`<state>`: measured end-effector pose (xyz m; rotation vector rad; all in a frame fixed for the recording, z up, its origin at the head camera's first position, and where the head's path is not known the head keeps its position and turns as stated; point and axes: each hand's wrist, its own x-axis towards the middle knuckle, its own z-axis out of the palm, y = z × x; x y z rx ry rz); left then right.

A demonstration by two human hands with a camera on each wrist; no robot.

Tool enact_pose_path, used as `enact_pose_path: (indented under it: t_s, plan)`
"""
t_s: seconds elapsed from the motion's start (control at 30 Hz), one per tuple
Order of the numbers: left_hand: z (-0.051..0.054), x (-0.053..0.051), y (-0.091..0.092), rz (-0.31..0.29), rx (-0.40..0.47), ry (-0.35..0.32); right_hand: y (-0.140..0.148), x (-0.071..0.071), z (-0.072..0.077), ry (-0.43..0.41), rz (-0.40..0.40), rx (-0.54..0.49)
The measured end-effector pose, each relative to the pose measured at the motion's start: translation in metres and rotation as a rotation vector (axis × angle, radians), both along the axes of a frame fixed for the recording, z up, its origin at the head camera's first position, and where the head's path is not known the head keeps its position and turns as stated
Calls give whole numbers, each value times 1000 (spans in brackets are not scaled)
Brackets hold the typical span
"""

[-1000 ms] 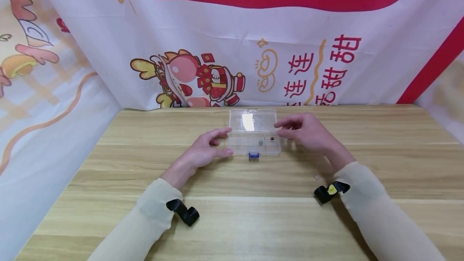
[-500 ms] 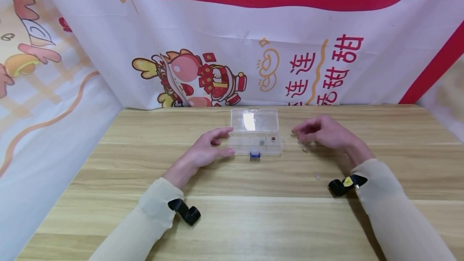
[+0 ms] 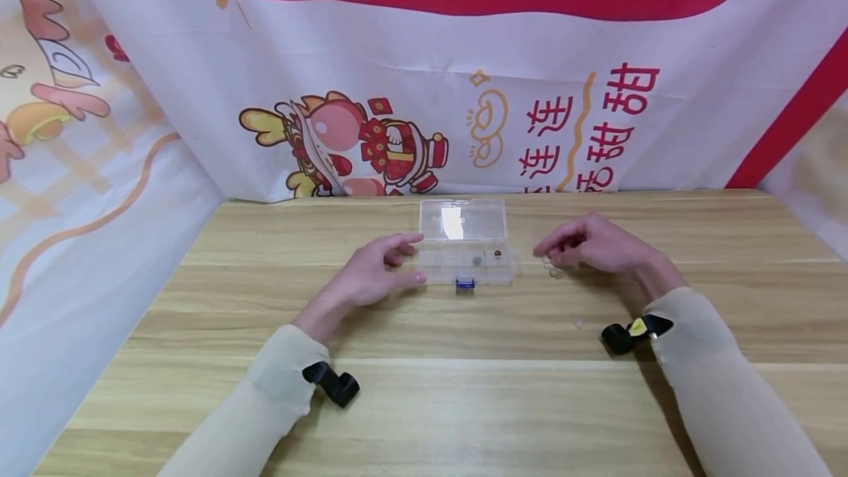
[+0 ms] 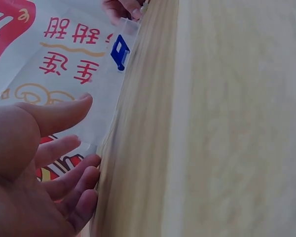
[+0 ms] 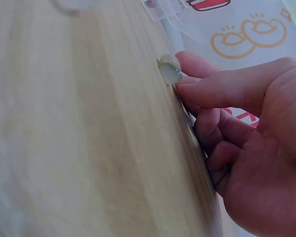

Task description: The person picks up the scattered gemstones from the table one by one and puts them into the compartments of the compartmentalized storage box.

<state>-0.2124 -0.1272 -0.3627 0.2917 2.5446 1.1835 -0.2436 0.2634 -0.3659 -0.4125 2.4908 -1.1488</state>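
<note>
A clear plastic divided box (image 3: pixel 440 275) with a blue latch (image 3: pixel 465 283) lies on the table, its lid (image 3: pixel 486 219) raised at the back. Two small bead-like pieces sit in it: one greyish (image 3: pixel 477 261), one dark red-brown (image 3: pixel 498 253). At the box's left end rests my left hand (image 3: pixel 371 271), thumb and fingers spread; firm contact is unclear. My right hand (image 3: pixel 592 245) is down right of the box, beside several small translucent beads (image 3: pixel 553 271). In the right wrist view, thumb and forefinger tips meet the edge of a translucent bead (image 5: pixel 170 73); whether they pinch it is unclear.
Another clear piece (image 3: pixel 579 322) lies alone on the wooden table (image 3: pixel 450 403), nearer me on the right. A printed cloth (image 3: pixel 397 43) hangs behind the table's back edge, close to the lid. Black wrist cameras (image 3: pixel 341 389) sit on both sleeves.
My right hand has moved right, from the box's right end to the loose translucent beads, and lowered its fingertips to them. The left hand and the box have stayed in place.
</note>
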Motion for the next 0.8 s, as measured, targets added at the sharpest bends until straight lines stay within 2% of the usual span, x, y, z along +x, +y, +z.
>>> enact_pose_path:
  t_s: [0.17, 0.43, 0.6, 0.8]
  plan:
    - [0, -5, -4, -40, 1, 6, 3, -1, 0, -7, 3, 13]
    - [-5, -10, -10, -48, 33, -17, 2, -3, -3, -1, 7, 22]
    - [-4, -9, -7, -43, 21, -13, 2, -3, -5, 11, 16, 10]
    - [-1, -3, -2, -35, -17, 29, 1, -3, -6, 20, 11, 27]
